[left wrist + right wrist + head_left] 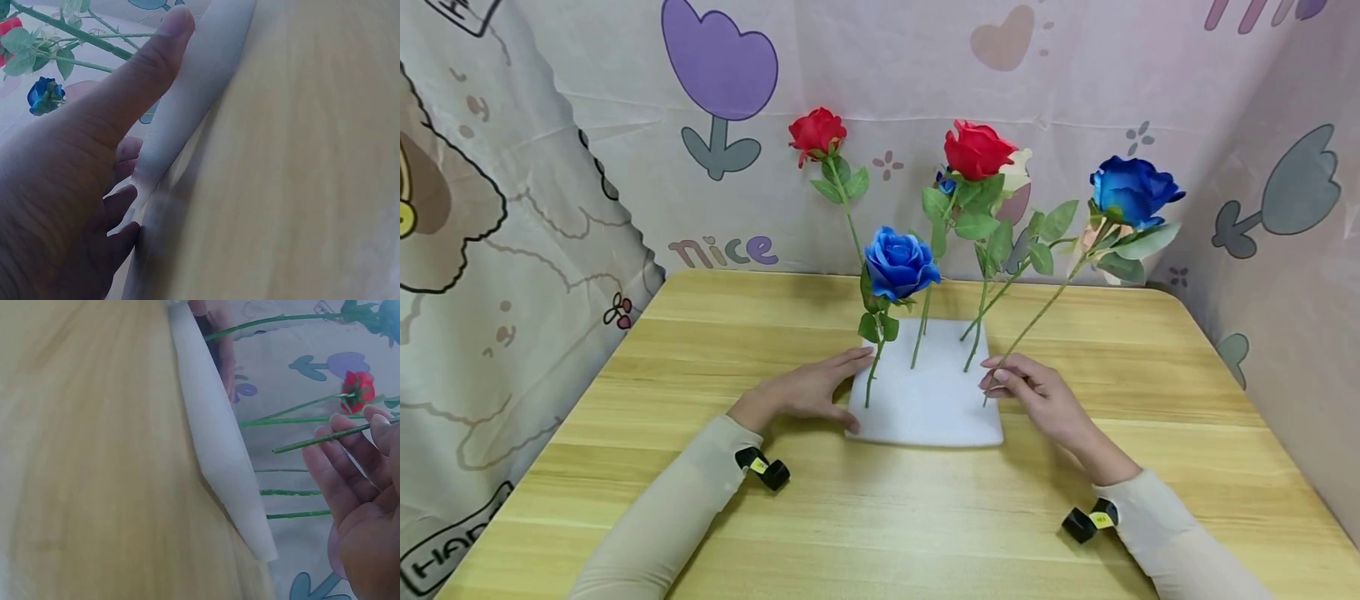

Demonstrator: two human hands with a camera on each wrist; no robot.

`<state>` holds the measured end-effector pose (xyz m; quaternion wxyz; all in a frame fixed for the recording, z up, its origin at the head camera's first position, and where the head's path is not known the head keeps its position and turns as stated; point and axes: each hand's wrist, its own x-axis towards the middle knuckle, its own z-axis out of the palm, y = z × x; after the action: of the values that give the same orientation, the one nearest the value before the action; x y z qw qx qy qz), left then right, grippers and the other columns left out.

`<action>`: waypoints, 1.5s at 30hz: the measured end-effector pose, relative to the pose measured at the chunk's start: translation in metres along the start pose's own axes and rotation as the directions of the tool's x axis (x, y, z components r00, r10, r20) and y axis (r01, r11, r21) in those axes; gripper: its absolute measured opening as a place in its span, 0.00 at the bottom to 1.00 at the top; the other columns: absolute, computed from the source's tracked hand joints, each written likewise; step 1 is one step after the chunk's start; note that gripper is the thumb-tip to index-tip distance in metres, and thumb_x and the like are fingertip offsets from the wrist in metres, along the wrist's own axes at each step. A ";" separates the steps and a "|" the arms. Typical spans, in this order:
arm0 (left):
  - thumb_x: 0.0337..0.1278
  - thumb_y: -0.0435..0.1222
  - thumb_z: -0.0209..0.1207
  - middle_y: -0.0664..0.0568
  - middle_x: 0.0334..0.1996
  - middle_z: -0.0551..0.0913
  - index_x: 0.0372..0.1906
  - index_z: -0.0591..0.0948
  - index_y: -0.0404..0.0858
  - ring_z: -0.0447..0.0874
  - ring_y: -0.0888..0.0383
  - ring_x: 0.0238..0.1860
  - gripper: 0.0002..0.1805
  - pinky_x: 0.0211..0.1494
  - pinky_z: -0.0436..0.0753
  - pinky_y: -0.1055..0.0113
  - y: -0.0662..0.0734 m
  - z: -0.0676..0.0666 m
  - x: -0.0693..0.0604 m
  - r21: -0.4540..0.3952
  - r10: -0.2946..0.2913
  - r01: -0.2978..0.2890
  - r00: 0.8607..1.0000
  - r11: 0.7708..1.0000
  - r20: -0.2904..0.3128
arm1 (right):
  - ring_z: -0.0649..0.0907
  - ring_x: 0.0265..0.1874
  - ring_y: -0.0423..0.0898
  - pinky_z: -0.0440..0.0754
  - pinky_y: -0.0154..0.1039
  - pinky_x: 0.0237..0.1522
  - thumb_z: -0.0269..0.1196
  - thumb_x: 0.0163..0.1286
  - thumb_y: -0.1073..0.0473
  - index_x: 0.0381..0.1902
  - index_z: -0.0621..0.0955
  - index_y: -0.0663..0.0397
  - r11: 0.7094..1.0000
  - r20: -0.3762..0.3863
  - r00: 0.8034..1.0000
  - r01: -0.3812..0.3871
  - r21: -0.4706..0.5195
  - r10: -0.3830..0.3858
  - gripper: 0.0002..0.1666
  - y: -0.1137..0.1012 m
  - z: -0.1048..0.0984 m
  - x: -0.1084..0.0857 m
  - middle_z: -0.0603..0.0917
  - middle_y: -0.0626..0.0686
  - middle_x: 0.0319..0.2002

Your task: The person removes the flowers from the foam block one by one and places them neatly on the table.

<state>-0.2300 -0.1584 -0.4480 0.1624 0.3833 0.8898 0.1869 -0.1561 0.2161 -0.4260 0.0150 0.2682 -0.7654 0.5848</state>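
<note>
over wooden table [887, 525], blue rose [1131, 196] aslant up-rightward, in right hand's [1043, 398] pinch, left hand [807, 388] seemingly uncurled

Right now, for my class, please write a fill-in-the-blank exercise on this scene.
The rose in the right hand is coloured ____.
The left hand lies at the edge of a slab coloured ____.
In the head view, red roses number ____.
The word below the purple tulip reads ____.
Missing words: blue; white; two; nice.
</note>
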 end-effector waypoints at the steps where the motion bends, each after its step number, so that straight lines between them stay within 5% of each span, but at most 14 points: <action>1: 0.37 0.74 0.61 0.55 0.79 0.42 0.79 0.48 0.47 0.46 0.52 0.76 0.67 0.73 0.58 0.54 0.000 0.000 0.000 0.002 0.003 -0.003 1.000 1.000 0.000 | 0.85 0.41 0.50 0.84 0.43 0.45 0.47 0.78 0.69 0.53 0.76 0.74 1.000 -0.004 1.000 0.003 -0.013 -0.003 0.15 -0.001 -0.001 0.000 0.83 0.63 0.40; 11: 0.37 0.75 0.60 0.54 0.79 0.41 0.79 0.46 0.47 0.46 0.52 0.76 0.67 0.73 0.58 0.54 0.001 -0.002 0.000 0.024 0.009 -0.009 1.000 1.000 -0.002 | 0.86 0.36 0.55 0.85 0.42 0.41 0.49 0.76 0.72 0.53 0.79 0.65 0.989 -0.022 0.997 0.064 -0.132 -0.067 0.15 -0.007 -0.007 -0.002 0.85 0.57 0.37; 26: 0.37 0.73 0.63 0.54 0.79 0.41 0.79 0.46 0.48 0.47 0.52 0.76 0.67 0.73 0.59 0.53 0.004 -0.002 0.000 0.001 0.002 -0.002 1.000 1.000 -0.003 | 0.85 0.35 0.46 0.85 0.37 0.37 0.53 0.73 0.75 0.56 0.80 0.60 0.958 -0.116 0.990 0.046 -0.282 -0.082 0.18 -0.028 -0.019 -0.010 0.86 0.57 0.36; 45: 0.38 0.73 0.62 0.54 0.79 0.43 0.79 0.48 0.45 0.44 0.54 0.76 0.66 0.73 0.57 0.56 0.007 -0.002 -0.005 0.052 -0.026 0.026 1.000 0.998 0.006 | 0.86 0.33 0.40 0.83 0.28 0.36 0.56 0.69 0.77 0.65 0.75 0.56 0.893 -0.134 0.981 0.069 -0.445 -0.143 0.28 -0.040 -0.043 -0.032 0.86 0.51 0.34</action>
<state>-0.2231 -0.1583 -0.4424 0.1577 0.3763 0.8988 0.1602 -0.1242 0.2609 -0.3873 0.1694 0.2507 -0.8577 0.4157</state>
